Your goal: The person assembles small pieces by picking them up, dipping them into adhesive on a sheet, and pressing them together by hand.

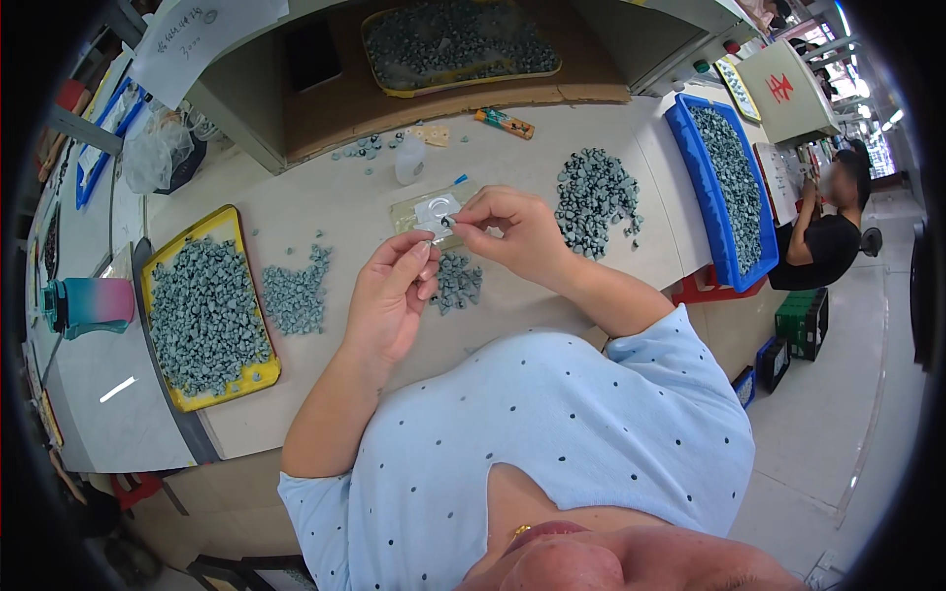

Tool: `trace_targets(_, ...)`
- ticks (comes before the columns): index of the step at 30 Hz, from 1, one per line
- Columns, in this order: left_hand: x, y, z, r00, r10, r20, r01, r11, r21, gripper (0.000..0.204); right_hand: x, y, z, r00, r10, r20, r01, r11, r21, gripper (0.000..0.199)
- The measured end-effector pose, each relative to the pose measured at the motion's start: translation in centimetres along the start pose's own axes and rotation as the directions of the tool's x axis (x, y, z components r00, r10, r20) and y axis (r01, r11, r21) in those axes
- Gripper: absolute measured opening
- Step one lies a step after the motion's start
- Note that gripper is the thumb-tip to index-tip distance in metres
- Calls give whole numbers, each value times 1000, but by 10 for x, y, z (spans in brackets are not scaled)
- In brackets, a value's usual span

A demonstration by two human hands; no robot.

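Over the middle of the table my two hands almost meet at the fingertips. My right hand [517, 231] pinches a small dark piece [447, 222] between thumb and forefinger. The thumb and forefinger of my left hand [394, 291] are pressed together; what they hold, if anything, is too small to make out. Just beyond the fingertips lies a flat clear packet [404, 217] with a white patch. Below my hands is a small pile of grey-green pieces [457, 283]. A larger, darker pile [596, 202] sits to the right, and a loose pale heap [298, 294] to the left.
A yellow tray [275, 374] of pieces stands at left, beside a pink-and-teal bottle [94, 303]. A long blue tray [727, 274] is at right. Under the shelf sits another yellow tray [473, 82]. A glue tube [505, 123] and white cup [410, 160] lie nearer. A person [828, 231] sits far right.
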State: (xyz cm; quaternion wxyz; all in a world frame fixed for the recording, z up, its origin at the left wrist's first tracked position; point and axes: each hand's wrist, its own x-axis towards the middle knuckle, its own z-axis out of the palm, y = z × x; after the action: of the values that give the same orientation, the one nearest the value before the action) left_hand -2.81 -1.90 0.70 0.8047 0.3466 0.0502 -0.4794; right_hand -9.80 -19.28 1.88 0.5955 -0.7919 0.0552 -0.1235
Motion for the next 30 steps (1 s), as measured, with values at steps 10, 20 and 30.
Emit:
trace_targets(10, -3, -1, 2, 999, 34, -41, -30, 995, 96, 16, -2, -6, 7, 954, -301, 6, 293, 921, -256, 14)
trace_targets(20, -9, 3, 9, 994, 53, -90, -32, 975, 219, 28, -1, 0, 19, 783, -621, 40, 582, 708, -400, 19)
trace_targets(30, -10, 3, 5, 991, -4, -136, 33, 976, 213, 31, -1, -1, 23, 736, -661, 143, 653, 639, -408, 21)
